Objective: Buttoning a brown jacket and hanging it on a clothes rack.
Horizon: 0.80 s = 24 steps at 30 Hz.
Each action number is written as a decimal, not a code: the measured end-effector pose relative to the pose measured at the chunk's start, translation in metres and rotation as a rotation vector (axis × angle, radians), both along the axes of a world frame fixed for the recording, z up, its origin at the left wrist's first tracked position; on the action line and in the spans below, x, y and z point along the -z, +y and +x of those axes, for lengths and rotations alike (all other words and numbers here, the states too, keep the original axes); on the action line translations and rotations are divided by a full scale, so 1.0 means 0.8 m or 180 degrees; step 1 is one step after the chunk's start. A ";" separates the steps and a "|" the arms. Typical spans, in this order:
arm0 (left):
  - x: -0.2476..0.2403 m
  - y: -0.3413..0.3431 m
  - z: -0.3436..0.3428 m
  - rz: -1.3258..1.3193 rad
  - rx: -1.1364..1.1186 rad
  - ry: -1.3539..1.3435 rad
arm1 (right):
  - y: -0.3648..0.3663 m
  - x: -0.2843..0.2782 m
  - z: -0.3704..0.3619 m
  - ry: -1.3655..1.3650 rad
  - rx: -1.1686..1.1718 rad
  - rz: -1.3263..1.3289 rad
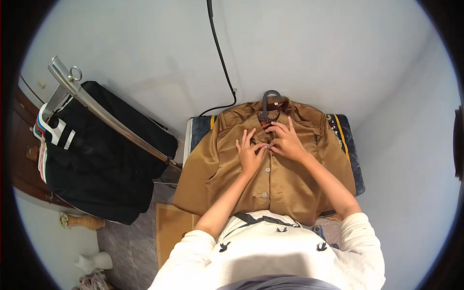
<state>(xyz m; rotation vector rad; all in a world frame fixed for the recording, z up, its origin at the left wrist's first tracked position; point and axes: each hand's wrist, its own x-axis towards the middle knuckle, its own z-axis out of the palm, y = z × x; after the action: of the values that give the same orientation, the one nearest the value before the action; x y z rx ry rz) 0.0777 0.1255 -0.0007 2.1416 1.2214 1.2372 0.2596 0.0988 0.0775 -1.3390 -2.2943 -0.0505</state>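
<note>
Two hands meet on the front of a brown shirt (270, 179), which lies flat on a padded board (350, 159) straight ahead of the person. Left hand (251, 153) rests fingers spread on the placket, its thumb and forefinger pinched on the cloth edge; right hand (286, 141) pinches the opposite edge, the two grips touching at a button (268, 145). Whether that button is through its hole cannot be told, since the fingertips cover it.

Just beyond the right grip, a dark hanger (270, 99) pokes from the collar; only its hook and a bit of its shoulder show, the rest is inside the shirt. Most of the board is hidden under the shirt, with only its dark patterned corners showing left and right of the grips. The shirt's lower hem is cut off by the person's white top.

Well left of the left grip, black clothes (101, 159) hang from a metal rail (101, 113). A black cable (221, 55) runs up the wall beyond the grips. Bare wall lies to the right of the board, floor to its left.
</note>
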 end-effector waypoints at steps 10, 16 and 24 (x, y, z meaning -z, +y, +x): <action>0.007 -0.007 0.005 -0.0311 -0.0186 -0.0272 | -0.015 0.021 -0.012 0.0320 0.0273 0.0044; 0.006 -0.006 0.001 -0.0365 -0.0140 -0.0270 | -0.023 0.042 -0.011 0.0581 0.0359 0.0698; 0.006 -0.001 -0.006 -0.0310 0.0060 -0.0120 | -0.015 0.032 -0.011 0.0339 0.0365 0.0720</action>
<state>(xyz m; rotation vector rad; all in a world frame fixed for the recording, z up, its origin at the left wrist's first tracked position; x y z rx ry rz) 0.0732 0.1243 -0.0055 2.0465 1.2176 1.1802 0.2511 0.0871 0.0521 -1.3207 -2.0536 -0.2621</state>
